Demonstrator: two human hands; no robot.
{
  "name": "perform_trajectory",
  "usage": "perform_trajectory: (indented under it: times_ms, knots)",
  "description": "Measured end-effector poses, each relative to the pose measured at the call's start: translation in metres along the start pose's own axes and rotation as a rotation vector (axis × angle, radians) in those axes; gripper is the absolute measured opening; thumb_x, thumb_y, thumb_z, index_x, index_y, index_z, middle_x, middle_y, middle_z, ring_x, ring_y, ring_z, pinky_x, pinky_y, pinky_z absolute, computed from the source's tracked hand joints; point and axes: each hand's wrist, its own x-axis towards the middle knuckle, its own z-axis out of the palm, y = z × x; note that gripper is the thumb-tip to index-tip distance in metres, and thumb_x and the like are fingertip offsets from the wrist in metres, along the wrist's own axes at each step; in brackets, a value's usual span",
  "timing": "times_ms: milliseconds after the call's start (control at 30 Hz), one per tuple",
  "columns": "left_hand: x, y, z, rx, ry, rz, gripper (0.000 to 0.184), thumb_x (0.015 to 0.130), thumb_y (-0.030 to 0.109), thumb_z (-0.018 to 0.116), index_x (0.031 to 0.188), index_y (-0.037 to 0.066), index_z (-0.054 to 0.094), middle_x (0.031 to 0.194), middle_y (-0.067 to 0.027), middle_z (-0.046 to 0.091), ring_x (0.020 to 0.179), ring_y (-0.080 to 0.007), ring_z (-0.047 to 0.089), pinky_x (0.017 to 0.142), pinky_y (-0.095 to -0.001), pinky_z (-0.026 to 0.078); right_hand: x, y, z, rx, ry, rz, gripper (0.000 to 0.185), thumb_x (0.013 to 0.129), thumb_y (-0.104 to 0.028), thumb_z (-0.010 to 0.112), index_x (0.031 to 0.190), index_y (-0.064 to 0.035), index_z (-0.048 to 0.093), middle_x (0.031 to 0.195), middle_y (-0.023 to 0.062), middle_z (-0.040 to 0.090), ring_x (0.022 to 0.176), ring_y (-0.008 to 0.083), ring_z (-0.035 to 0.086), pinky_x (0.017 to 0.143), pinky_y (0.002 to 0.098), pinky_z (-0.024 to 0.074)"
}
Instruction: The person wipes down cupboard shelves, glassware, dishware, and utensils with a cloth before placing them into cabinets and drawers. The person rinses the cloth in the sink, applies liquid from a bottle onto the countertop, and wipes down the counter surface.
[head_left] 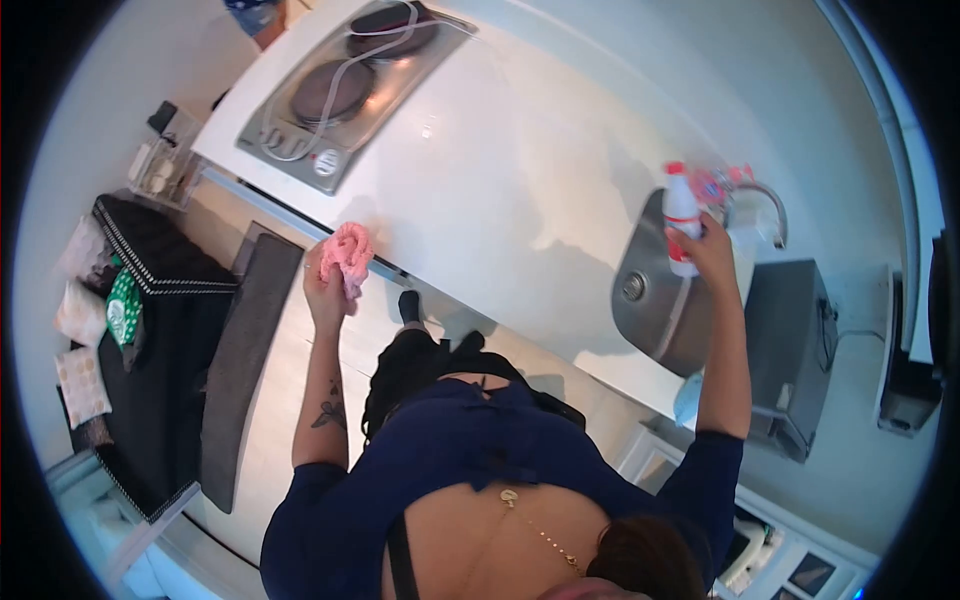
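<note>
My left hand (322,285) is closed around a bunched pink cloth (348,255), held by the front edge of the white countertop (480,190). On the other side, my right hand (708,250) grips a white bottle (681,208) with a red cap and red on its label. The bottle is upright or slightly tilted over the steel sink (640,290); I cannot tell whether its base touches anything. Right beside it is the curved tap (775,215), with a pink item (712,185) behind the bottle.
A two-plate electric hob (350,90) with a white cord lying across it is set at the counter's far left. A grey box-shaped appliance (790,340) stands right of the sink. On the left are a black sofa (165,360) with cushions and a grey mat (248,370).
</note>
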Motion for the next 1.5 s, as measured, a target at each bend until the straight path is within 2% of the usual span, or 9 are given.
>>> perform_trajectory:
  times_ms: [100, 167, 533, 567, 600, 833, 1100, 1267, 1500]
  knots:
    - [0.008, -0.007, -0.035, -0.248, 0.102, -0.249, 0.031, 0.091, 0.017, 0.043, 0.112, -0.002, 0.055, 0.098, -0.0062, 0.059, 0.086, -0.0115, 0.056, 0.075, -0.0253, 0.046, 0.012, 0.015, 0.028, 0.434, 0.011, 0.003, 0.046, 0.069, -0.026, 0.077, 0.104, -0.0012, 0.058, 0.100, 0.0102, 0.061, 0.087, 0.0150, 0.058, 0.079, 0.0292, 0.0457]
    - [0.023, -0.011, -0.057, -0.301, 0.166, -0.230, 0.032, 0.092, 0.018, 0.043, 0.113, -0.003, 0.054, 0.099, -0.0066, 0.059, 0.085, -0.0114, 0.057, 0.074, -0.0251, 0.047, 0.020, -0.004, 0.046, 0.723, 0.072, 0.012, 0.051, 0.071, -0.019, 0.076, 0.112, -0.0009, 0.052, 0.101, 0.0074, 0.060, 0.090, 0.0151, 0.058, 0.081, 0.0307, 0.0451]
    - [0.126, -0.057, -0.215, -0.287, 0.414, -0.112, 0.032, 0.092, 0.025, 0.043, 0.104, -0.001, 0.057, 0.086, -0.0046, 0.059, 0.075, -0.0109, 0.056, 0.069, -0.0237, 0.046, 0.090, -0.283, 0.163, 1.193, -0.159, -0.356, 0.043, 0.076, -0.009, 0.070, 0.113, -0.0023, 0.050, 0.103, 0.0073, 0.059, 0.096, 0.0170, 0.058, 0.086, 0.0334, 0.0446]
    - [0.130, -0.075, -0.238, -0.312, 0.358, -0.142, 0.036, 0.093, 0.017, 0.036, 0.117, -0.007, 0.050, 0.103, -0.0116, 0.059, 0.088, -0.0162, 0.059, 0.079, -0.0281, 0.047, 0.095, -0.306, 0.173, 1.212, -0.218, -0.399, 0.043, 0.076, -0.010, 0.070, 0.113, -0.0025, 0.050, 0.103, 0.0075, 0.059, 0.096, 0.0172, 0.058, 0.086, 0.0340, 0.0448]
    - [0.134, -0.078, -0.247, -0.316, 0.363, -0.140, 0.036, 0.093, 0.017, 0.036, 0.117, -0.007, 0.050, 0.103, -0.0116, 0.059, 0.088, -0.0162, 0.059, 0.079, -0.0281, 0.047, 0.103, -0.326, 0.181, 1.229, -0.277, -0.443, 0.044, 0.076, -0.012, 0.070, 0.114, -0.0027, 0.049, 0.103, 0.0077, 0.060, 0.097, 0.0174, 0.058, 0.086, 0.0347, 0.0451]
    - [0.167, -0.111, -0.275, -0.253, 0.421, -0.304, 0.037, 0.093, 0.017, 0.037, 0.117, -0.007, 0.050, 0.109, -0.0129, 0.058, 0.095, -0.0180, 0.057, 0.082, -0.0284, 0.045, 0.194, -0.474, 0.262, 0.800, -0.281, -0.390, 0.045, 0.070, -0.022, 0.075, 0.106, -0.0024, 0.058, 0.096, 0.0079, 0.063, 0.085, 0.0157, 0.062, 0.074, 0.0318, 0.0502]
    - [0.115, -0.145, -0.313, -0.280, 0.572, -0.483, 0.036, 0.093, 0.015, 0.034, 0.117, -0.005, 0.051, 0.108, -0.0127, 0.058, 0.095, -0.0183, 0.057, 0.081, -0.0292, 0.046, 0.332, -0.568, 0.337, -0.350, -0.007, -0.353, 0.056, 0.054, -0.039, 0.075, 0.098, -0.0064, 0.066, 0.091, 0.0118, 0.066, 0.083, 0.0225, 0.064, 0.072, 0.0351, 0.0506]
    - [0.084, -0.152, -0.334, -0.288, 0.654, -0.564, 0.038, 0.093, 0.018, 0.033, 0.120, -0.004, 0.049, 0.113, -0.0115, 0.056, 0.100, -0.0191, 0.056, 0.087, -0.0310, 0.045, 0.335, -0.583, 0.356, -0.529, 0.038, -0.322, 0.056, 0.054, -0.039, 0.075, 0.101, -0.0088, 0.066, 0.096, 0.0119, 0.066, 0.087, 0.0266, 0.064, 0.074, 0.0382, 0.0503]
    - [0.115, -0.168, -0.340, -0.236, 0.601, -0.508, 0.036, 0.093, 0.018, 0.035, 0.114, -0.004, 0.052, 0.103, -0.0098, 0.058, 0.091, -0.0173, 0.057, 0.080, -0.0296, 0.046, 0.234, -0.595, 0.381, -0.524, -0.190, -0.632, 0.059, 0.054, -0.043, 0.073, 0.103, -0.0101, 0.066, 0.097, 0.0118, 0.064, 0.090, 0.0266, 0.063, 0.077, 0.0372, 0.0498]
